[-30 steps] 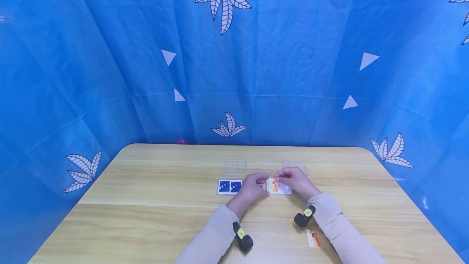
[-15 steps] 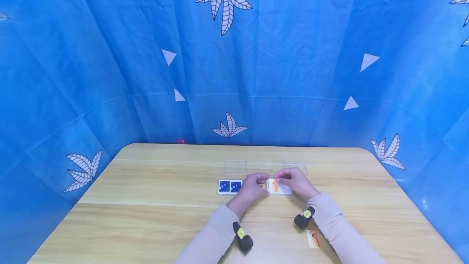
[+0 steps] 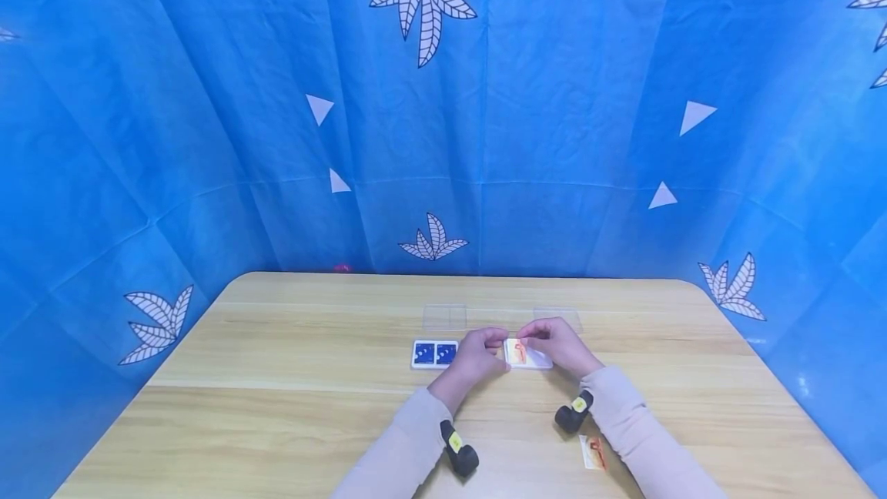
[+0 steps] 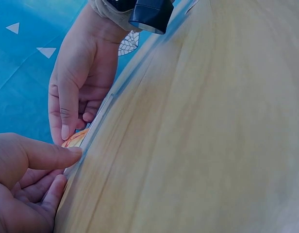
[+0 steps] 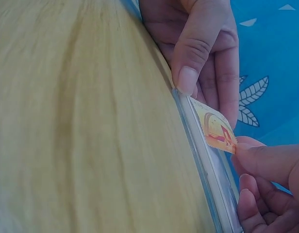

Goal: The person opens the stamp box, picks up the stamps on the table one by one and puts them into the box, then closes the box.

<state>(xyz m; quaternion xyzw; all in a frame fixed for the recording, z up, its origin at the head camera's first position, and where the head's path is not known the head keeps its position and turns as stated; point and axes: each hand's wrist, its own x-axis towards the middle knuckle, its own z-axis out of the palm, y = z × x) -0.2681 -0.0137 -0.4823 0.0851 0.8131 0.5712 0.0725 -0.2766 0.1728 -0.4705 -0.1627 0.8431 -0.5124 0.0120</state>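
In the head view, my right hand (image 3: 563,343) pinches an orange and cream stamp (image 5: 216,127) by one corner, between thumb and index finger. Its perforated edge shows in the right wrist view, where the stamp tilts over a flat white case with clear edges (image 5: 210,167). My left hand (image 3: 476,355) grips the left end of that case, thumb on the near edge and fingers behind. Seen from the left wrist, only a sliver of orange stamp (image 4: 75,139) shows between the hands. The right part of the case is partly hidden by my right fingers.
Left of my hands lies a second white case (image 3: 435,366) with two dark blue stamps (image 3: 424,353). Behind are two clear plastic lids (image 3: 445,317). Another orange stamp (image 3: 593,453) lies on the wooden table (image 3: 277,422) beside my right sleeve. A blue curtain (image 3: 554,98) hangs behind the table.
The orange stamp in my right fingers has tilted slightly and settled a little lower over the case. Both hands stay nearly in place.
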